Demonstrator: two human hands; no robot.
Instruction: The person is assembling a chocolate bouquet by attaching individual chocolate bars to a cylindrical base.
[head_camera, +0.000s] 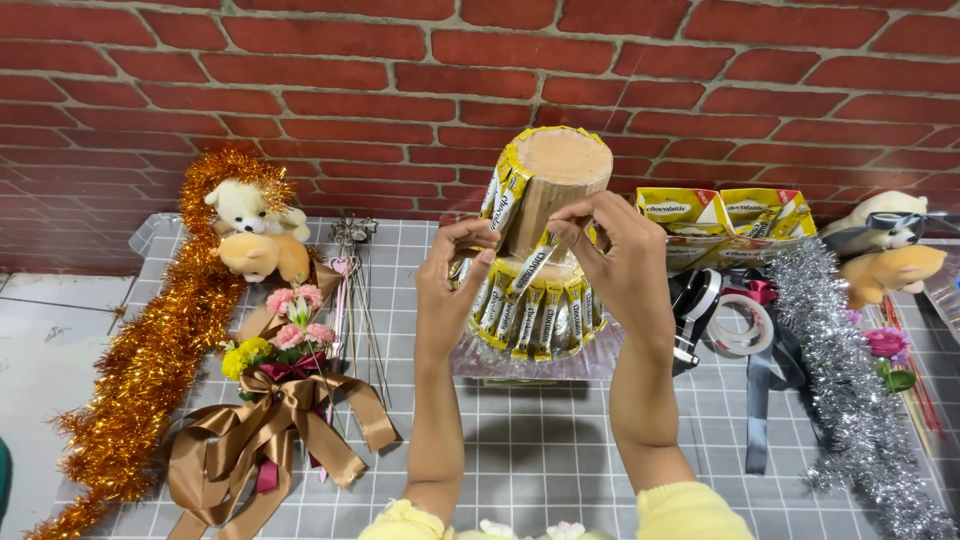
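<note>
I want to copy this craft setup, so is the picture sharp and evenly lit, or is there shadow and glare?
Head view: even, soft light; both arms throw faint shadows on the gridded table; silver tinsel glints; left hand, right hand and sachet tower look sharp; edges bend slightly.

Both my forearms reach straight up and away from me, bare from the yellow cuffs at my elbows, running nearly parallel with a gap between them. My left hand (452, 285) is raised with its back toward me, fingers curled inward and fingertips pinched together at the top. My right hand (618, 255) sits slightly higher, wrist bent leftward, thumb and fingers closed in a pinch.
</note>
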